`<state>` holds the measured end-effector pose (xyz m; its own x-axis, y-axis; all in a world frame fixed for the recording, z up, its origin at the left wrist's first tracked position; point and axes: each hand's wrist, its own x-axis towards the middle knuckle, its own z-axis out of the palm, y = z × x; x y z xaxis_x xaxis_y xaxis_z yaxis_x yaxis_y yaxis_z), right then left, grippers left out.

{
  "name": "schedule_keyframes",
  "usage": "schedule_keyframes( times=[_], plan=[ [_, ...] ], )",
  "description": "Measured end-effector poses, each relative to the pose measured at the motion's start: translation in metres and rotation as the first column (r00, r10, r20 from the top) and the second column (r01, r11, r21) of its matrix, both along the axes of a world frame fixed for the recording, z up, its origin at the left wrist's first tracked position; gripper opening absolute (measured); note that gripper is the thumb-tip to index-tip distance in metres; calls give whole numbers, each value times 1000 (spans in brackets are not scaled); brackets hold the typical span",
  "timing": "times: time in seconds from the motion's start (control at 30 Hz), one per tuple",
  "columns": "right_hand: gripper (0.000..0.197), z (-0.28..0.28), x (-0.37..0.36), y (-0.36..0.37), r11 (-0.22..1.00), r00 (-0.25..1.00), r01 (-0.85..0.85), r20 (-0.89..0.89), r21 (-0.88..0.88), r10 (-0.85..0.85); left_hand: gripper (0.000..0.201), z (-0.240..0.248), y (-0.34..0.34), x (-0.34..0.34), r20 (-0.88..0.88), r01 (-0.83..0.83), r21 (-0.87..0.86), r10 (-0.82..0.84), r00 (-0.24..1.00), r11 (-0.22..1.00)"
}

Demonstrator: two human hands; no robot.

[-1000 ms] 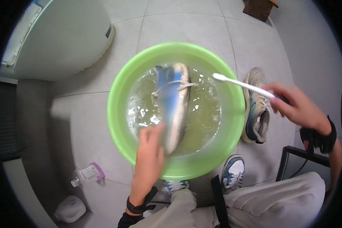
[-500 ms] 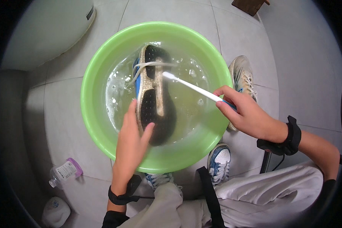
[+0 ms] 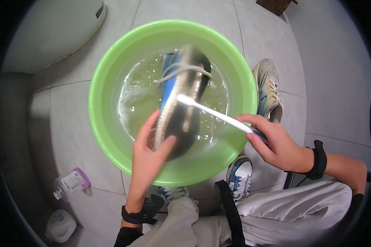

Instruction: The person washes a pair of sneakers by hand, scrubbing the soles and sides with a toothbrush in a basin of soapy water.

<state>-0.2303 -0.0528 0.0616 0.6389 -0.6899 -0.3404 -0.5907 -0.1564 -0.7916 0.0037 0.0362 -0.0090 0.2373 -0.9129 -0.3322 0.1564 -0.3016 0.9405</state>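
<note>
A blue shoe (image 3: 169,111) with a black and whitish sole and pale laces is tilted over cloudy water in a green basin (image 3: 99,123), its sole turned up toward me. My left hand (image 3: 150,152) grips its near end, thumb on the sole and fingers along the side. Pinched by its dark handle end in my right hand (image 3: 276,142) is a white toothbrush (image 3: 218,115). The brush head lies over the pale edge of the sole; whether it touches is not plain. Motion blurs the shoe a little.
A worn, dirty white shoe (image 3: 268,88) stands on the tiles right of the basin. At the lower left lie a clear bottle with a purple base (image 3: 72,181) and a white jug (image 3: 62,225). A large white rounded fixture (image 3: 49,33) fills the upper left corner.
My left hand has shifted the shoe rightward and tilted it, so more of its blue upper shows. The toothbrush and my right hand have come lower, bringing the brush head over the sole's edge.
</note>
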Motion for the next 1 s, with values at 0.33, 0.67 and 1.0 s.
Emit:
schedule_keyframes(
  times=[0.33,0.67,1.0],
  plan=[
    [59,5,-7,2,899,905,-407,-203,-162,373,53,-1,0,-27,465,57,26,-63,883,998],
    [68,-8,-6,-5,905,930,-344,-227,-251,290,56,-2,2,-26,552,64,82,-99,828,995],
    [63,-15,-5,-8,926,936,-324,-206,-196,284,57,-8,8,-12,387,124,146,-172,906,981]
  ],
)
